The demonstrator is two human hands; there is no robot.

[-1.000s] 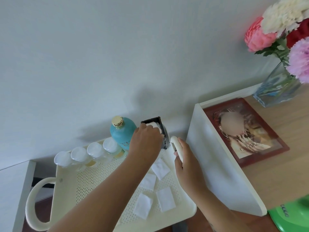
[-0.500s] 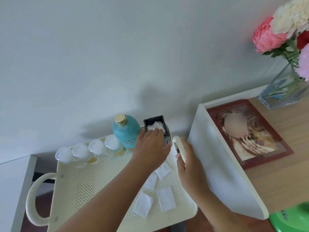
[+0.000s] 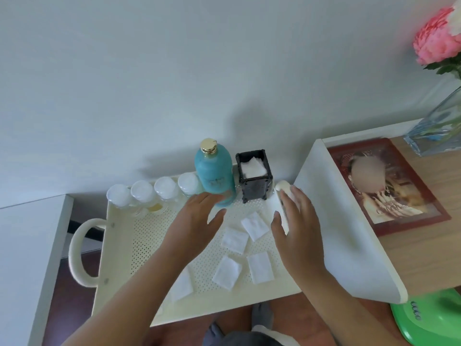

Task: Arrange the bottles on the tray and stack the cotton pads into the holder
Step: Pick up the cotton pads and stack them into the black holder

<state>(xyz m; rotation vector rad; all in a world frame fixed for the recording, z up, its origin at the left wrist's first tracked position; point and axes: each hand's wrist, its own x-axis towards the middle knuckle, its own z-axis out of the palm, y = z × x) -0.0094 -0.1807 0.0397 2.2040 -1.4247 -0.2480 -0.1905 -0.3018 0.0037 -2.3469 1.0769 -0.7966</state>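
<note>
A cream perforated tray (image 3: 149, 236) carries a teal bottle (image 3: 215, 172) with a gold cap and a row of several small clear bottles (image 3: 153, 192) along its back edge. A black square holder (image 3: 254, 177) beside the teal bottle has white cotton pads in it. Several loose cotton pads (image 3: 235, 239) lie on the tray floor. My left hand (image 3: 197, 228) hovers over the tray, fingers apart, holding nothing. My right hand (image 3: 296, 228) grips the tray's right handle (image 3: 283, 188).
A white shelf panel (image 3: 336, 221) rises right of the tray. On the wooden table lie a framed picture (image 3: 389, 186), a glass vase (image 3: 439, 131) with flowers and a green object (image 3: 431, 318). A white surface (image 3: 27, 258) borders the left. The wall stands close behind.
My left hand left a pad in the holder and pulled back toward me over the tray, now empty. My right hand stays on the tray handle.
</note>
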